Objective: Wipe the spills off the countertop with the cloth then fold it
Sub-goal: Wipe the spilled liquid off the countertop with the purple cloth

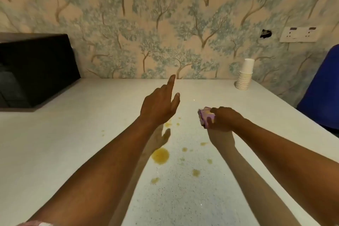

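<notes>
Closed around a bunched lilac cloth [206,116], the right hand [222,118] holds it just above the worktop [91,134] — fingers curled over the top, thumb against the side. The cloth looks soft and wadded, with a pale yellow patch. The left hand [158,109] hovers open and empty, forefinger stretched out. Below and between the hands, amber spills [161,155] dot the speckled white surface — one round puddle, several small drops. A stack of white paper cups [244,75] stands by the wall, a glossy black box [34,69] at the left.
</notes>
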Demonstrator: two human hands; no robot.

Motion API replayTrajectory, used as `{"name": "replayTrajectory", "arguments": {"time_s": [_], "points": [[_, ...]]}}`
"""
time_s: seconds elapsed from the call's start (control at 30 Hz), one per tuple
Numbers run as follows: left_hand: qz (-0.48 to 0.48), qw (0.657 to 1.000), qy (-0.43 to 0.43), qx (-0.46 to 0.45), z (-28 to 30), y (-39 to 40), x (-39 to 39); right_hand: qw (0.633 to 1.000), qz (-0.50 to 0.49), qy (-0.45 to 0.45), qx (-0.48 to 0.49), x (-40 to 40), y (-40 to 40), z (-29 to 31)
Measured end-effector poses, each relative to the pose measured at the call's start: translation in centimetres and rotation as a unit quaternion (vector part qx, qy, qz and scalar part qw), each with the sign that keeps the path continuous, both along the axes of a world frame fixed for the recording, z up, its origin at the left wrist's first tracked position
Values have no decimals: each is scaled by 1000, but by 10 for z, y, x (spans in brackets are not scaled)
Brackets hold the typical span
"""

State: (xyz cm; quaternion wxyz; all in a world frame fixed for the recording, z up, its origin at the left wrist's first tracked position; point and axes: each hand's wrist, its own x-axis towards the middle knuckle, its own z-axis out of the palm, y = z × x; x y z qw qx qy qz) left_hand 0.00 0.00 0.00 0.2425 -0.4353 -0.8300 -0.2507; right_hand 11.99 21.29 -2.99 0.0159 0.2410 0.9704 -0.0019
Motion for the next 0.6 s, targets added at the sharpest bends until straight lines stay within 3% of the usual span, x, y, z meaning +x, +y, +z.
{"name": "replayTrajectory", "arguments": {"time_s": [0.07,0.13,0.33,0.6], "points": [[-14,1000,-3,-15,-10,2,-1,999,26,-26,0,-3,4,-8],[-15,999,-6,-36,-25,-3,-1,999,-7,-46,-11,-1,6,-19],[-13,998,-26,-57,-45,-26,-5,997,-30,65,4,7,15,-33],[-17,997,-47,-63,-58,-63,-6,999,-31,31,27,24,-27,-23]]}}
